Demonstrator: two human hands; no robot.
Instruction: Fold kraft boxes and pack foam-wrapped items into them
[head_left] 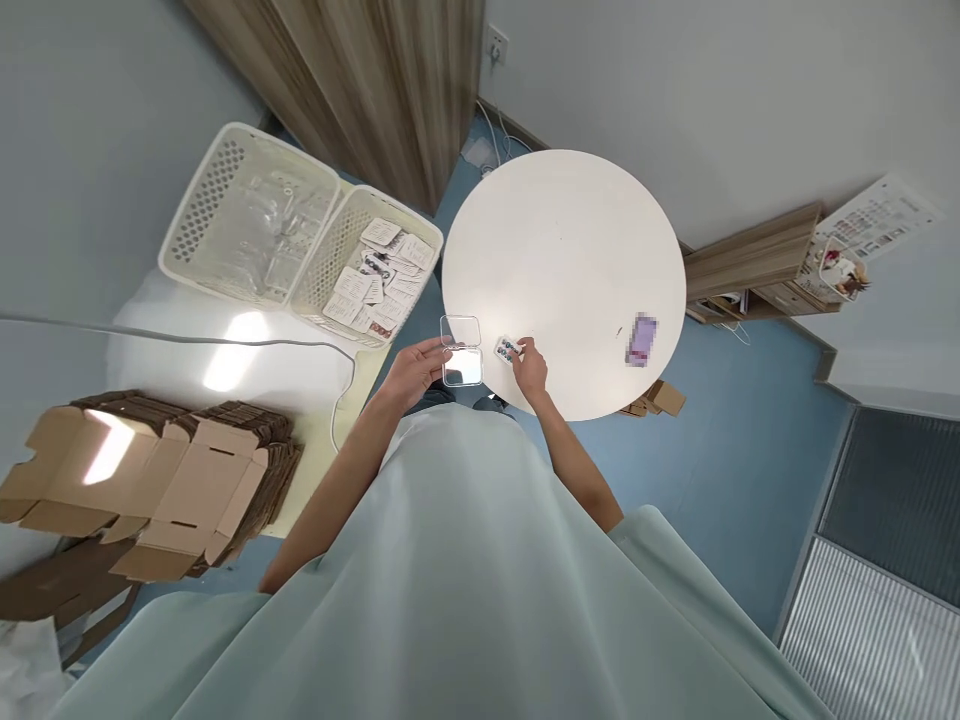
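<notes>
Two surfaces: a round white surface (562,250) lies ahead of me, and a lower pale surface (247,360) stands to my left; I judge the round one serves as the working area, being within easy reach.
Cardboard stack: flat, unfolded cartons (150,470) lie piled on the near left, kept apart from the working area.
Baskets: two white perforated baskets sit side by side on the pale surface; the left basket (247,215) holds clear plastic pieces, the right basket (367,265) holds printed cards, so stock appears sorted by kind.
Cable: a grey cable (225,340) runs across the pale surface.
Blurred item: a small purple object (642,338) rests toward the right edge of the round surface; detail cannot be told.
Left hand: my left hand (416,368) is closed on the edge of the clear case (461,352), which lies hinged open at the near rim of the round surface, probably to steady it.
Right hand: my right hand (531,368) pinches the small printed card (508,349), fingers together upon it, just beside the case and not yet inside it.
</notes>
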